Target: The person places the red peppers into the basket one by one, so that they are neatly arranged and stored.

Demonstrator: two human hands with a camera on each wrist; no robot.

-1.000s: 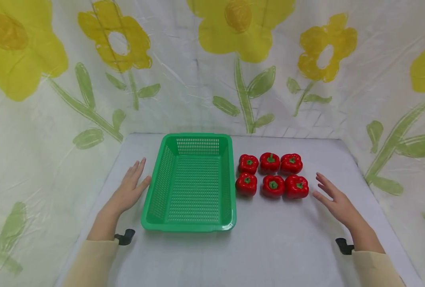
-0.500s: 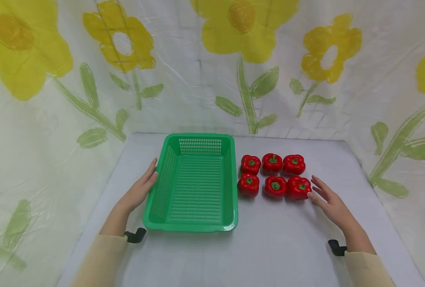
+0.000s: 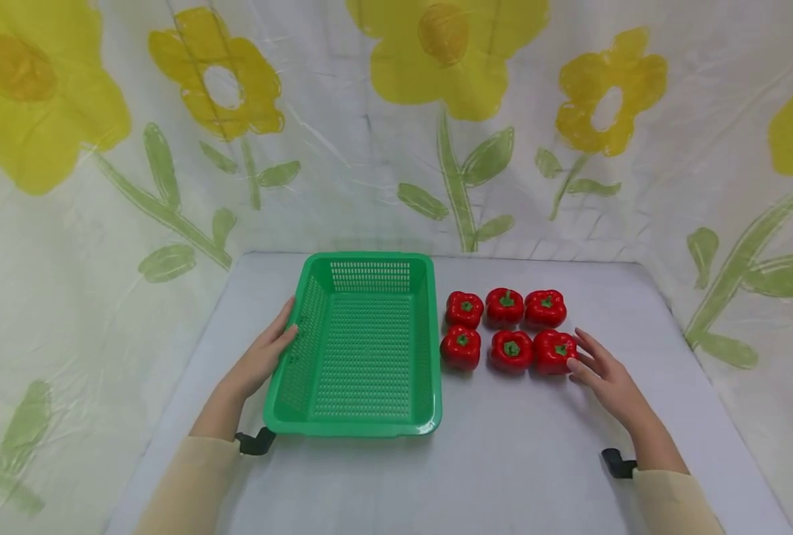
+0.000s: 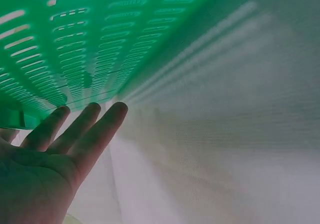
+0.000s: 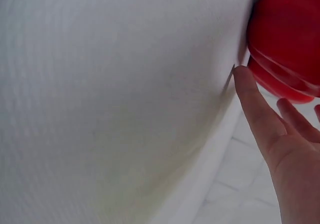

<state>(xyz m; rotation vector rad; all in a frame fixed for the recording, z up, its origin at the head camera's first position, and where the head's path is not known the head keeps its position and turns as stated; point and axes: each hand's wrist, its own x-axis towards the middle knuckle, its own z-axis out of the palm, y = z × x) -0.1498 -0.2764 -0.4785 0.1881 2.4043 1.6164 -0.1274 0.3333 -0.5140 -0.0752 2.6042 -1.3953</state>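
A green plastic basket point(image 3: 363, 429) with slotted walls stands on the white table. My left hand point(image 3: 257, 365) holds its left wall, thumb over the rim and the other fingers along the outside. The left wrist view shows those fingers point(image 4: 95, 129) extended close under the slotted wall. Right of the basket sit several red bell peppers with green stems in two rows. At the front right bell pepper point(image 3: 554, 352), my right hand point(image 3: 612, 385) has its thumb and fingertips at the right side. In the right wrist view, a straight fingertip point(image 5: 242, 75) lies right beside the red pepper point(image 5: 287, 34).
The other peppers include the front middle one point(image 3: 511, 352), the front left one point(image 3: 461, 348) and the back right one point(image 3: 545, 309). A white curtain point(image 3: 342, 186) printed with yellow flowers hangs behind and beside the table point(image 3: 496, 461).
My left hand has moved right from beside the basket onto its left rim. My right hand has moved left up to the front right pepper. Basket and peppers keep their places.
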